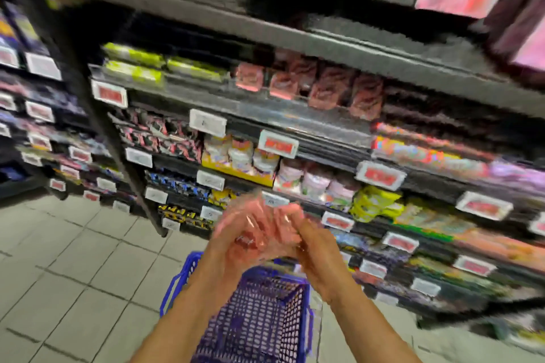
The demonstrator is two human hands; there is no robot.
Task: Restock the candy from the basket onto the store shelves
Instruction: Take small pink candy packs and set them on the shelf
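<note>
Both hands are up together over the blue basket [259, 321], at about 6 o'clock. The left hand [233, 247] and the right hand [317, 256] both hold a pink, see-through candy bag [259, 221]. The fingers look curled on it, but the picture is blurry.

The bag looks light, soft and crinkly. It may be slippery, so holding it by its edges with both hands seems best.

The shelves [309, 124] run from 9 o'clock to 3 o'clock, full of packets and red price tags. The floor [73, 268] has pale tiles at 8 o'clock.
</note>
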